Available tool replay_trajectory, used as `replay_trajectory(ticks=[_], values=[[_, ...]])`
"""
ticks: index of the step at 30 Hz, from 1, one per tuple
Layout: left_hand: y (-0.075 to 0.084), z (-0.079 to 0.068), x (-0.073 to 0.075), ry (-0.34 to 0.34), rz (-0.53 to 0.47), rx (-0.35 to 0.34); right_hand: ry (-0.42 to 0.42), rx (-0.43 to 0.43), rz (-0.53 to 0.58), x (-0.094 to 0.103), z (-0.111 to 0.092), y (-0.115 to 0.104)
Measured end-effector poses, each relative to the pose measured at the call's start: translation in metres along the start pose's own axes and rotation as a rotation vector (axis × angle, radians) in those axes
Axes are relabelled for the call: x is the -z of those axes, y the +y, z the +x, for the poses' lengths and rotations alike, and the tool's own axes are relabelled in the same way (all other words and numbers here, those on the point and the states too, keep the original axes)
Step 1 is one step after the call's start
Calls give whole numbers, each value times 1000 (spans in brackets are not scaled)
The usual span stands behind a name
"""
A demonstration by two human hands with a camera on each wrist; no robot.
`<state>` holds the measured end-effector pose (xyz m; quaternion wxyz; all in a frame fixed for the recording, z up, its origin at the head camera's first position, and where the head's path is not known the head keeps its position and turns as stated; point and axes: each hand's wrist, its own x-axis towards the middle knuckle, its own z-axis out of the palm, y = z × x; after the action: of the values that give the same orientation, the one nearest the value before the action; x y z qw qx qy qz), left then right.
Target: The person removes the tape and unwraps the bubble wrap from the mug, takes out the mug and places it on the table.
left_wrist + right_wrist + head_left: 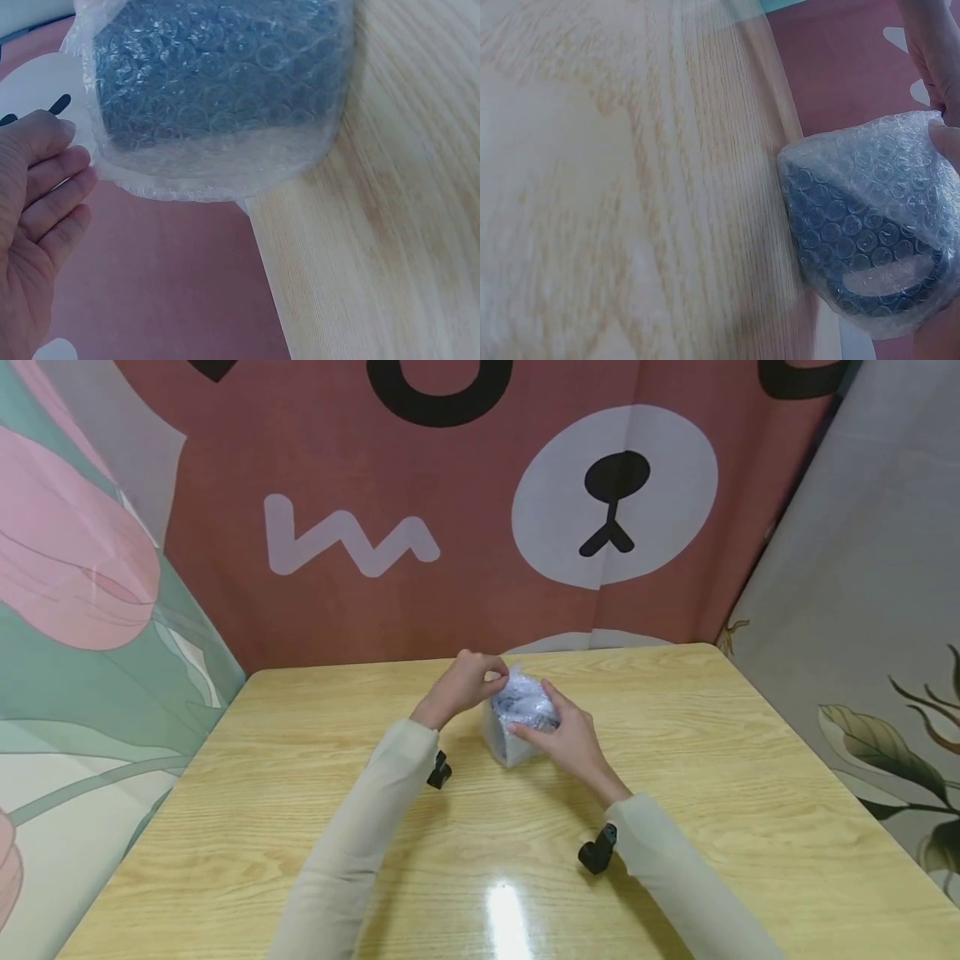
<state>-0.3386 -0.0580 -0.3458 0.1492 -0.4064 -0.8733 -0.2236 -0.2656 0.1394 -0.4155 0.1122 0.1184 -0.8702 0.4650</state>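
Note:
A bundle in clear bubble wrap stands on the table, and something dark shows through its layers. In the left wrist view, the dark content fills most of the wrapped bundle. My left hand pinches the wrap's upper left edge between thumb and forefinger. On the right side, my right hand grips the bundle, thumb at the front and fingers behind. A pale oval patch appears within the dark part of the bundle in the right wrist view. What exactly is wrapped inside, I cannot tell.
The light wood-grain table ends at a back edge just beyond the bundle. Behind it hangs a reddish-brown cloth with a bear face. Patterned cloths flank both sides. Small black devices hang at both wrists.

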Motion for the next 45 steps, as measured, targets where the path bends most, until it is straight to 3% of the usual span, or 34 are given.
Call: replay_trajectory(ticks=[7,17,23,29,37,45], values=[[1,5,1,-12,-115,79,9,1,-12,1,1,0],[-1,5,-1,-18,-117,92,11,-8,-10,-2,1,2],[-4,2,-3,-12,-156,171,5,-6,4,-4,0,2],[-8,4,-6,14,-175,195,13,9,7,-3,-1,1],[-3,7,-3,-42,-251,314,13,21,-5,-2,0,3],[-2,9,-2,-34,-287,371,7,15,-3,-1,0,4]])
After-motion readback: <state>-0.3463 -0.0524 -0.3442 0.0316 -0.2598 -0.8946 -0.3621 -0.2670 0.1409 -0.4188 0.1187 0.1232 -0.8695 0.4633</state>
